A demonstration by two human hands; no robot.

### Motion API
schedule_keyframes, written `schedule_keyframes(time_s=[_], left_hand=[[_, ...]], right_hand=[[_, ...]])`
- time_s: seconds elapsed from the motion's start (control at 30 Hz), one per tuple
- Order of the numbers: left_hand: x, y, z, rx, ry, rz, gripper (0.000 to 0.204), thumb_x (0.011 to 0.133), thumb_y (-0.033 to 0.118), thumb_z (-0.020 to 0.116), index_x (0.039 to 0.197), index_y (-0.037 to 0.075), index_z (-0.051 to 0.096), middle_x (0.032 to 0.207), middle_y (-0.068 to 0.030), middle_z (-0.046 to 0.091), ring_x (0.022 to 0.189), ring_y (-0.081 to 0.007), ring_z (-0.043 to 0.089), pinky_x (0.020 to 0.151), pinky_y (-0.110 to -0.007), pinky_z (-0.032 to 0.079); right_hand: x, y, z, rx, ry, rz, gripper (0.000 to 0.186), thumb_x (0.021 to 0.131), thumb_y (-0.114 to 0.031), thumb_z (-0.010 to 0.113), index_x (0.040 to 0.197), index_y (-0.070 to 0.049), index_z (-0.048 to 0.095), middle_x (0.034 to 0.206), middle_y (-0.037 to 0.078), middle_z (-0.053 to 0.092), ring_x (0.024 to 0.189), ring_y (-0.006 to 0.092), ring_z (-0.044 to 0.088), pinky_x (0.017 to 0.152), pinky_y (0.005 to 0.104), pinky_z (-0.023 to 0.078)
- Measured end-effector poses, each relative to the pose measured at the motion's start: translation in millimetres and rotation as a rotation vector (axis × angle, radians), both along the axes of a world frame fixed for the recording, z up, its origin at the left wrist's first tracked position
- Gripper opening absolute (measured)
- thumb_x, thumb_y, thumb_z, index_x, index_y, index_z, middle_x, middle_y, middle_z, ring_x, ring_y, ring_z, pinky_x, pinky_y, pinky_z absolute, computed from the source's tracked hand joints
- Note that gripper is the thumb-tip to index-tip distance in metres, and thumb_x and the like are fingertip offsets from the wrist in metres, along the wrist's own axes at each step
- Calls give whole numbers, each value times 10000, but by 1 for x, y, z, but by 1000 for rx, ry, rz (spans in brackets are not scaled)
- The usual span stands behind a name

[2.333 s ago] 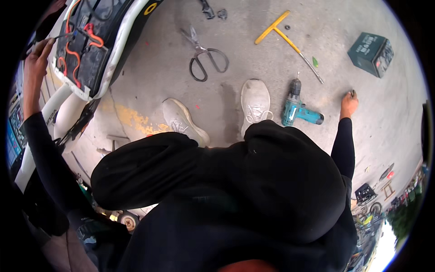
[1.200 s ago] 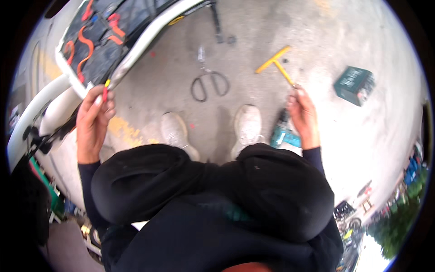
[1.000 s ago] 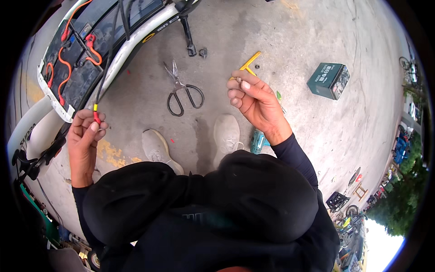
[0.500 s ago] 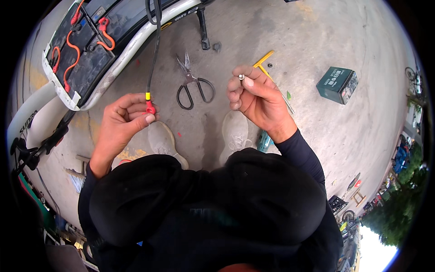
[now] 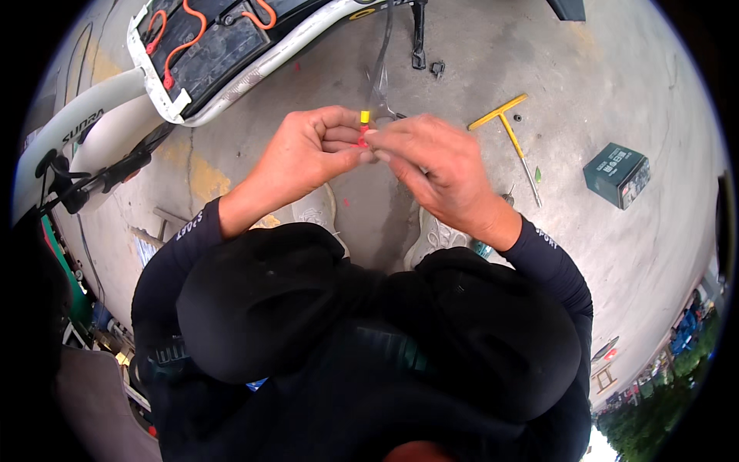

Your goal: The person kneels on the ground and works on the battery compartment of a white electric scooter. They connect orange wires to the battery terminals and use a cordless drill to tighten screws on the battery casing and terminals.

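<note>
In front of my knees, my left hand [image 5: 300,154] pinches the end of a black cable [image 5: 381,54]. That end carries a yellow band [image 5: 365,117] and a red-covered cable terminal [image 5: 363,137]. My right hand [image 5: 446,165] meets it from the right, thumb and fingertips pressed together at the red terminal. The small silver metal piece seen earlier in that pinch is now hidden by the fingers. Partly covered behind my hands lie scissors [image 5: 379,86] on the floor.
At the upper left, a white vehicle frame [image 5: 246,75] holds black batteries [image 5: 212,65] with orange-red leads [image 5: 202,35]. A yellow-handled T-wrench [image 5: 504,122] lies right of my hands, beside a small dark nut [image 5: 517,118]. Farther right stands a dark green box [image 5: 616,175].
My hands have come together, the left moving right with the cable end and the right moving left onto it. The view has shifted, and my hands now cover most of the scissors.
</note>
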State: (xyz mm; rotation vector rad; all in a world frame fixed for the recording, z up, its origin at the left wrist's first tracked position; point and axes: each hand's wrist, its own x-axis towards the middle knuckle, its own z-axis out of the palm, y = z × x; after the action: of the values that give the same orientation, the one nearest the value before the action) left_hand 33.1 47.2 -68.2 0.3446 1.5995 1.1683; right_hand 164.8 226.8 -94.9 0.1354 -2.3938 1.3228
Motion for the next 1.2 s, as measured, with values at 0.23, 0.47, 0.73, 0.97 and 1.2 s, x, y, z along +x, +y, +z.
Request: schedule_keyframes(time_s=[0.23, 0.47, 0.73, 0.97, 1.2], left_hand=[[9, 3, 9, -40, 127, -5, 354, 875, -34, 697, 1218, -94, 632, 1046, -110, 749, 947, -105, 699, 838, -254, 572], [11, 2, 8, -69, 253, -72, 304, 882, 6, 724, 1160, -103, 668, 1013, -127, 763, 946, -124, 720, 823, -270, 591], [15, 4, 5, -28, 179, -58, 364, 904, 26, 727, 1237, -99, 648, 1078, -140, 760, 973, -150, 729, 842, -273, 587], [18, 2, 4, 9, 56, -6, 355, 895, 50, 731, 1217, -89, 671, 1077, -154, 761, 994, -162, 723, 876, -295, 577], [15, -3, -2, 18, -54, -55, 382, 957, 94, 682, 1298, -69, 629, 1117, -130, 746, 1057, -163, 706, 895, -282, 545]], right_hand=[[4, -22, -9, 90, 17, -123, 273, 755, -13, 735, 1021, -75, 734, 883, 41, 655, 763, 228, 654, 610, 335, 534], [15, -26, -1, 472, 12, -137, 235, 762, -38, 734, 996, -64, 726, 875, 55, 657, 751, 227, 657, 585, 344, 531], [14, -24, -11, 91, -32, -202, 181, 781, -43, 773, 949, -71, 712, 870, 51, 695, 754, 268, 681, 599, 353, 533], [16, -20, -10, 42, -68, -151, 168, 788, -31, 784, 927, -71, 699, 880, 63, 693, 753, 281, 682, 618, 354, 537], [17, -22, -13, -113, -151, -145, 149, 812, -32, 777, 934, -59, 696, 905, 76, 690, 777, 287, 686, 645, 347, 541]])
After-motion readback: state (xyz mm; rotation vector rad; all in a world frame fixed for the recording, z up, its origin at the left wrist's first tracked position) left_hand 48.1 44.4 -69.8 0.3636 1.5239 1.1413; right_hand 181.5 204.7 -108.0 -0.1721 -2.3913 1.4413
